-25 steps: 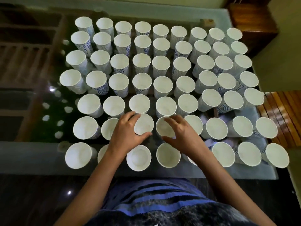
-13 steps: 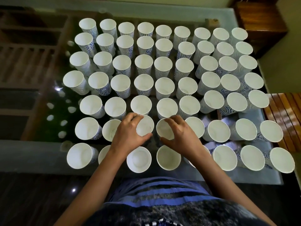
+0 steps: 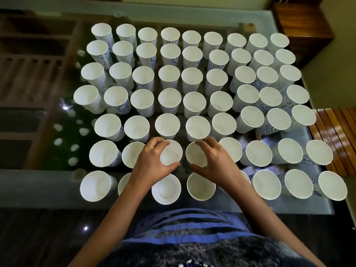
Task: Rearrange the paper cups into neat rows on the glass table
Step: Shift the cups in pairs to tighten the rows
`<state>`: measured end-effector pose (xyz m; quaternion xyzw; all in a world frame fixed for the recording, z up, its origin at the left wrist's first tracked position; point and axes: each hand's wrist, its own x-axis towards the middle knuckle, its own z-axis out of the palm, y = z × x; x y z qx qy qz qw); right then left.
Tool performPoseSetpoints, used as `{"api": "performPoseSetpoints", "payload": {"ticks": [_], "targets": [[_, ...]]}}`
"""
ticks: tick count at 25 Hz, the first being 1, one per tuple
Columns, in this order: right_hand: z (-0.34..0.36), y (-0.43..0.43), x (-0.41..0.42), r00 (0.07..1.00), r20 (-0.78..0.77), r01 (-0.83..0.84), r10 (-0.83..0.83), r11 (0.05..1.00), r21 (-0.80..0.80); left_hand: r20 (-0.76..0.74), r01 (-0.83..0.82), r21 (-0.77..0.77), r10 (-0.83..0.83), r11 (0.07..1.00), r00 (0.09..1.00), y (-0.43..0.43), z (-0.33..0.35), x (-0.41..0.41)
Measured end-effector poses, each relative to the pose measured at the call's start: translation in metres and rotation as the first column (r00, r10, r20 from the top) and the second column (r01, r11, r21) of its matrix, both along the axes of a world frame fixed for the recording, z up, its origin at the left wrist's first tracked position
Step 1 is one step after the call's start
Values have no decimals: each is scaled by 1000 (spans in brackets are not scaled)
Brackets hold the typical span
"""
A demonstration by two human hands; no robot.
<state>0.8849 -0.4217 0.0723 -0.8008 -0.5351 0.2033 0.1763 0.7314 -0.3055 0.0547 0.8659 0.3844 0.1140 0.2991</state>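
Several rows of white paper cups with blue wavy patterns stand upright on the glass table (image 3: 46, 185). In the second row from the near edge, my left hand (image 3: 152, 162) wraps around one cup (image 3: 172, 153), fingers over its far rim and thumb at its near side. Right beside it, my right hand (image 3: 213, 160) grips the neighbouring cup (image 3: 195, 154) the same way. The two held cups stand close together, a narrow gap between them. My forearms hide parts of two cups in the nearest row.
The nearest row of cups (image 3: 166, 188) runs along the table's front edge. A wooden cabinet (image 3: 304, 33) stands at the far right, a slatted wooden surface (image 3: 335, 135) to the right. Reflections dot the bare glass on the left.
Both hands stay on the same two cups, which have barely shifted. The view has drifted slightly, so the whole table sits a little lower and to the right in the frame.
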Motion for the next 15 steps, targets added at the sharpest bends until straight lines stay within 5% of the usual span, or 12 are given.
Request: {"api": "performPoseSetpoints", "payload": {"ticks": [8,15], "targets": [[11,-14,20,993,-46,112,-109,991,79,58,27,34,-29,999,998,-4,6,11],[6,-44,58,992,31,122,-121,992,-36,-30,299,0,-299,954,954,-24,6,37]]}}
